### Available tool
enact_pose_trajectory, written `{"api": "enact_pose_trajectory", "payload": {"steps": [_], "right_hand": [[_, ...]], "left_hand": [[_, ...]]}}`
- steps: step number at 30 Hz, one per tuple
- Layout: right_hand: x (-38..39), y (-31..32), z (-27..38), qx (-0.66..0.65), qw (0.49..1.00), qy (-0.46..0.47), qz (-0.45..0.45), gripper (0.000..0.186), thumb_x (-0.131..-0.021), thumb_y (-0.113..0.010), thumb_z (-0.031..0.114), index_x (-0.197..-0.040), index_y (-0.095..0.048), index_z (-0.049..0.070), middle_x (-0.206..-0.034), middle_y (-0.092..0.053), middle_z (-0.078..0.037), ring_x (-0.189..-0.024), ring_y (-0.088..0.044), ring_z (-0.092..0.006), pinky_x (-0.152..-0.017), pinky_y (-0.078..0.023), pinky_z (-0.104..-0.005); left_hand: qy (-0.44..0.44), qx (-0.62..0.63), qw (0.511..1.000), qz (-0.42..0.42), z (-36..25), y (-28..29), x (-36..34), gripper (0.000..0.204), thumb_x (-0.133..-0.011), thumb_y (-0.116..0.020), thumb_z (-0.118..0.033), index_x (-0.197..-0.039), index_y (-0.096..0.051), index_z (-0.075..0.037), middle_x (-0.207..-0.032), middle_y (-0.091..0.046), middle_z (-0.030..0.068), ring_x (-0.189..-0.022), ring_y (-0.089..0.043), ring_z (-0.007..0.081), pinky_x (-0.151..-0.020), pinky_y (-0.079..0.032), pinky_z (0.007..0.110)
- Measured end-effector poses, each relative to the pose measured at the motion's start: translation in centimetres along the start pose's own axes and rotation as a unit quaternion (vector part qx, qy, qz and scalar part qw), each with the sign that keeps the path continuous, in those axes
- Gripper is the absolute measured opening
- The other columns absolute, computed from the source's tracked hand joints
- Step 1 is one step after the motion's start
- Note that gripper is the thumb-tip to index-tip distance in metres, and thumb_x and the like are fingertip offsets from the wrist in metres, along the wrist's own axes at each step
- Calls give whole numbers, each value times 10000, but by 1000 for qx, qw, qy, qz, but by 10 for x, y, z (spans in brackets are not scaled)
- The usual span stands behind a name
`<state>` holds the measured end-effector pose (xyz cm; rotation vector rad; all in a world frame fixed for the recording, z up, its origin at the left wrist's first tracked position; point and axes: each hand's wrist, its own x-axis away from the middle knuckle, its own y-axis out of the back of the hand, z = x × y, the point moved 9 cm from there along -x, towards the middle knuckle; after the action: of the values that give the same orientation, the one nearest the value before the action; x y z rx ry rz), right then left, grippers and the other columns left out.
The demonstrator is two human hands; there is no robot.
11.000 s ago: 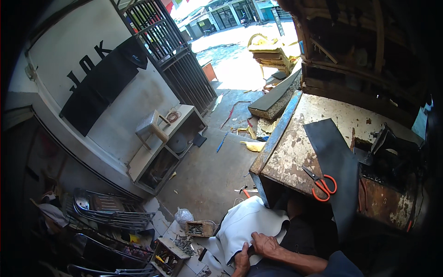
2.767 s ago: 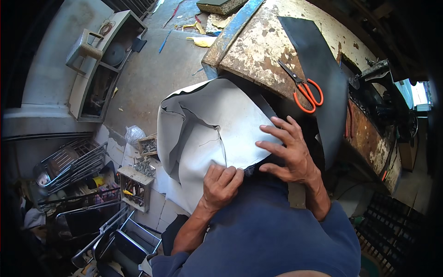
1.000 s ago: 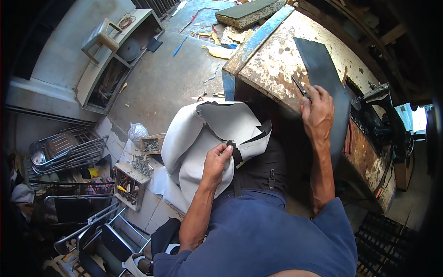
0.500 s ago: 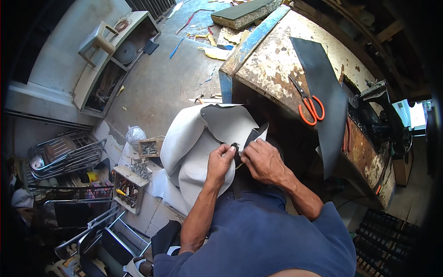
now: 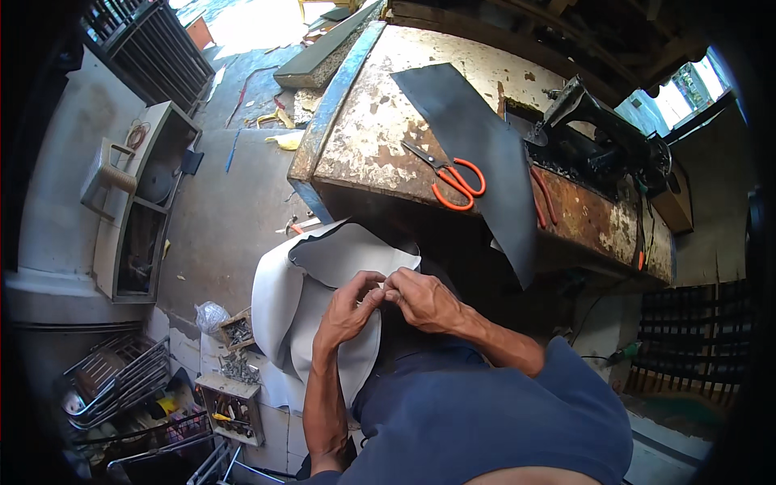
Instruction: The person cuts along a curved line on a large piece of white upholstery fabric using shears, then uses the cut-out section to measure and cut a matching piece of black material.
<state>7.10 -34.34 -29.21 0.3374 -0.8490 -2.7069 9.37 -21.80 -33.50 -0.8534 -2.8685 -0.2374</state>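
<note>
A large white vinyl sheet (image 5: 279, 295) with a dark grey edge lies curled over my lap, forming a hollow. My left hand (image 5: 349, 311) is closed at its near right edge, thumb and forefinger pinching the material. Right beside it, my right hand (image 5: 424, 301) is closed too, its fingertips meeting those of the left. The small thing between the right fingertips is hidden.
A worn workbench (image 5: 364, 166) on the right carries orange-handled scissors (image 5: 453, 182), a black sheet (image 5: 485, 141), red-handled pliers (image 5: 543, 196) and a black sewing machine (image 5: 598, 129). Small boxes of hardware and tools (image 5: 230, 408) stand at lower left, near stacked metal chair frames (image 5: 117, 376).
My view has swung right, so the bench appears further left. My hands have come together at the sheet's edge; the dark flap by my right hand no longer shows.
</note>
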Motion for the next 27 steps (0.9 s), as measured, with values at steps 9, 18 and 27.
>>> {"api": "enact_pose_trajectory", "payload": {"steps": [9,18,27], "right_hand": [[3,23,-5,107,993,-11,-49,116,-961,-628,142,-973,-576,39,-871,-603,-144,-748,-651,-367,-625,-522,-454],[17,262,-63,419,809,-276,-305,405,-1004,-575,401,-1223,-613,62,-1183,-633,-160,-1108,-589,-383,-940,-469,-481],[23,275,-195,74,874,-457,-149,388,-895,-725,420,-911,-682,35,-790,-656,-59,-755,-638,-178,-712,-494,-345]], "left_hand": [[-129,-244,953,-123,-14,-16,-2,196,-821,-750,-24,-1011,-735,-68,-879,-678,84,-807,-658,247,-705,-510,355],[-138,-98,945,-281,17,29,13,137,-827,-738,13,-951,-742,-46,-891,-688,88,-804,-684,213,-737,-541,317],[-36,135,974,-181,60,23,5,90,-857,-764,8,-939,-727,-3,-947,-675,37,-909,-629,130,-855,-490,270]]}}
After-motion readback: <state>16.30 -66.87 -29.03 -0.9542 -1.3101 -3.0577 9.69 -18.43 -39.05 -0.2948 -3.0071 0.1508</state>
